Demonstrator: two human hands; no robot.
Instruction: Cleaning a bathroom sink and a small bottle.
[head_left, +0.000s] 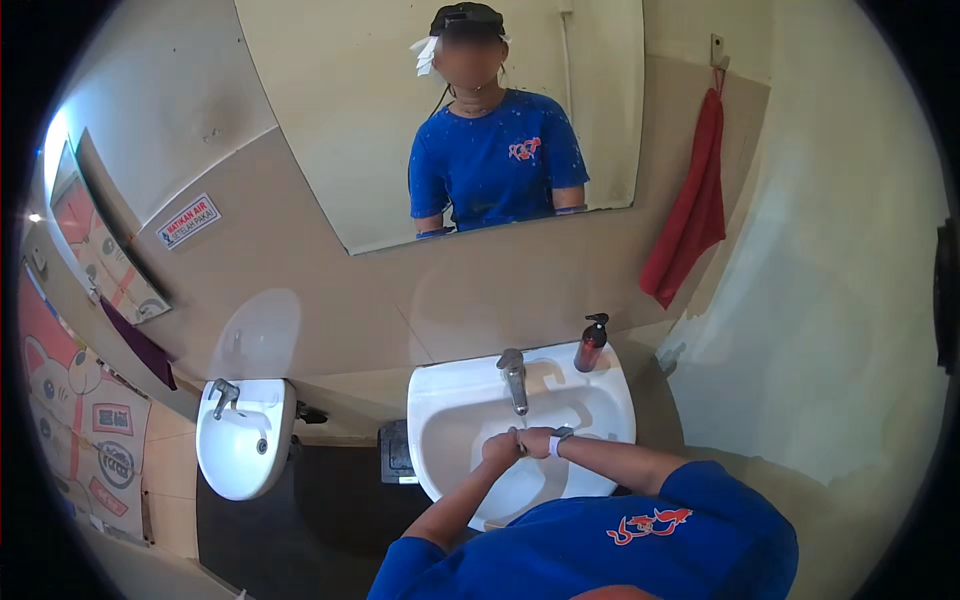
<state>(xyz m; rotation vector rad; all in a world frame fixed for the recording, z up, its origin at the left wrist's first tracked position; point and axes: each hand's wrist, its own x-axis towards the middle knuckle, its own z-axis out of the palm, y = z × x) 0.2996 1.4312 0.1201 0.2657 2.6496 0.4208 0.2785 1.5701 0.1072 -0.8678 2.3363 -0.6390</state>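
Note:
Both of my hands meet under the metal faucet, over the basin of a white ceramic sink. My left hand touches my right hand, and water seems to run from the spout onto them. The fingers are too small and overlapped to make out, so whether they are closed on anything is not clear. A dark watch and a white band sit on the wrist at the right. On the sink's back right corner stands a reddish-brown pump bottle with a black top.
A mirror hangs above the sink, showing my reflection. A red cloth hangs from a wall hook at the right. To the left are a smaller white sink and a dark bin beside the large sink.

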